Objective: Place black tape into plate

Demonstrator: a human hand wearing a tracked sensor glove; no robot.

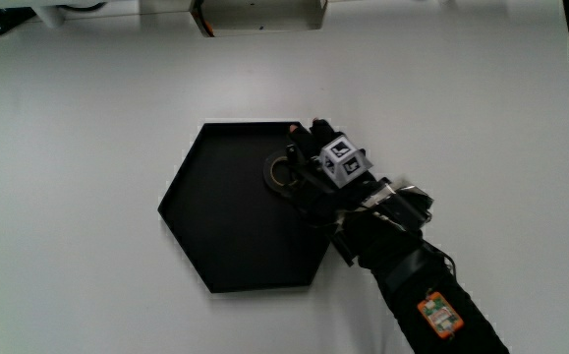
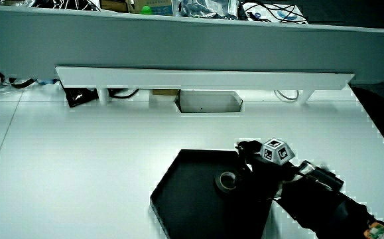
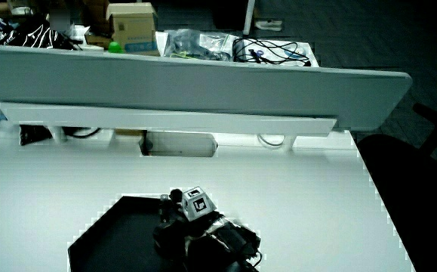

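Pretty much there: the black tape already sits inside the plate, near the plate's edge by the hand. The fingers look curled around it, so only letting go and pulling away seems left.

You look across a white table toward a low grey partition, a white shelf rail fixed along its base. Tangled cables and a cardboard box crowd the space past it.
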